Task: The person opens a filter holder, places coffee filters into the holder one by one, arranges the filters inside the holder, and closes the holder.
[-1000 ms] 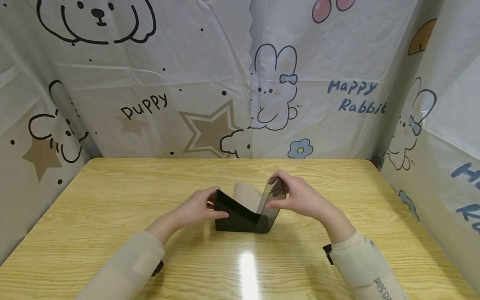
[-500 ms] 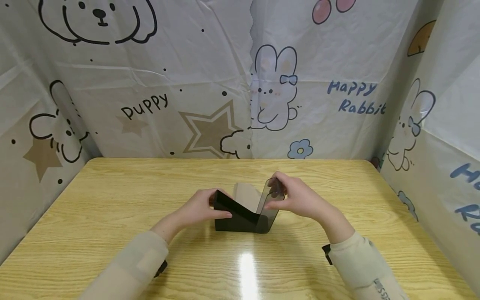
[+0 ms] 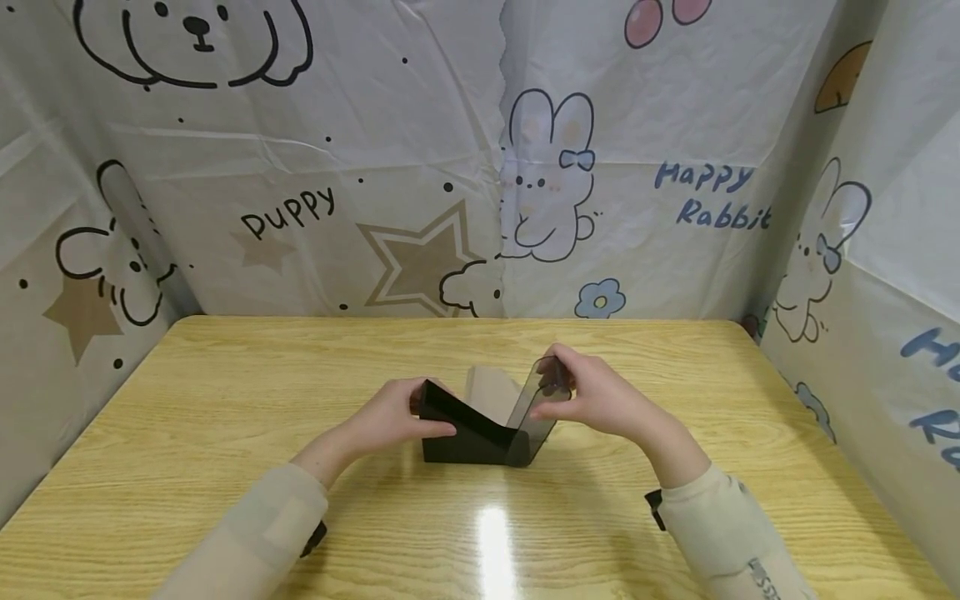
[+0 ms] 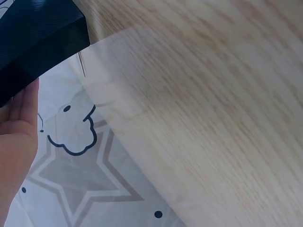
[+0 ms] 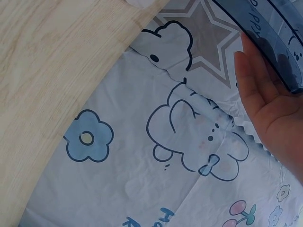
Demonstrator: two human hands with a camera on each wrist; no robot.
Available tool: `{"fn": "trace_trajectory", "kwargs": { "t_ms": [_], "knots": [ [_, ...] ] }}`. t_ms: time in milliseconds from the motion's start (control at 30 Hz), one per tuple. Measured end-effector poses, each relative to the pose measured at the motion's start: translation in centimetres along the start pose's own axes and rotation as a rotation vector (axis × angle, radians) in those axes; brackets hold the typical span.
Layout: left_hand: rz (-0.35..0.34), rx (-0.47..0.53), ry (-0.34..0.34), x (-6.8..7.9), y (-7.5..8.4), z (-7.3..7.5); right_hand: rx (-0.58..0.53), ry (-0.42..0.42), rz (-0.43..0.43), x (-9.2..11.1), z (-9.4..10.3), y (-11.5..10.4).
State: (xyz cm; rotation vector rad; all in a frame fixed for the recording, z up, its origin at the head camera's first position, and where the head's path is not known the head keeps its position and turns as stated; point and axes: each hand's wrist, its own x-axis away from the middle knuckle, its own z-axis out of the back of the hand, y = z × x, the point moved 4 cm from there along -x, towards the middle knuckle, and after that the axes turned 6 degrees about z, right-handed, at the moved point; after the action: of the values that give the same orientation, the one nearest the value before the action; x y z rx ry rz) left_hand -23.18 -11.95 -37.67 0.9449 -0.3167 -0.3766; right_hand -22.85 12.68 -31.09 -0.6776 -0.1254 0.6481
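Note:
A black box [image 3: 465, 437] with a sloped upper edge sits on the table, its smoky see-through lid [image 3: 536, 400] tilted up at the right end. My left hand [image 3: 397, 417] grips the box's left end, thumb across the front and fingers behind. In the left wrist view that hand [image 4: 19, 127] lies under the black box's [image 4: 42, 38] side. My right hand [image 3: 592, 392] pinches the lid near its top, fingers showing dimly through the plastic. The right wrist view has the lid [image 5: 265, 33] against the hand's [image 5: 270, 94] fingers.
A beige flat piece [image 3: 491, 392] shows behind the box; whether it lies inside cannot be told. The wood-grain table [image 3: 225, 375] ends at a printed cloth backdrop [image 3: 420, 125], which also hangs along both sides.
The box has shifted slightly left together with my left hand, after a small move of that hand to the right. My right hand stays almost still on the lid.

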Motion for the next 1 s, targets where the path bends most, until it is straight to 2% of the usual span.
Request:
{"fn": "trace_trajectory", "kwargs": {
  "t_ms": [1000],
  "knots": [
    [0.028, 0.001, 0.004, 0.7, -1.0, 1.4, -0.062, 0.005, -0.043, 0.1, 0.0, 0.8]
  ]
}}
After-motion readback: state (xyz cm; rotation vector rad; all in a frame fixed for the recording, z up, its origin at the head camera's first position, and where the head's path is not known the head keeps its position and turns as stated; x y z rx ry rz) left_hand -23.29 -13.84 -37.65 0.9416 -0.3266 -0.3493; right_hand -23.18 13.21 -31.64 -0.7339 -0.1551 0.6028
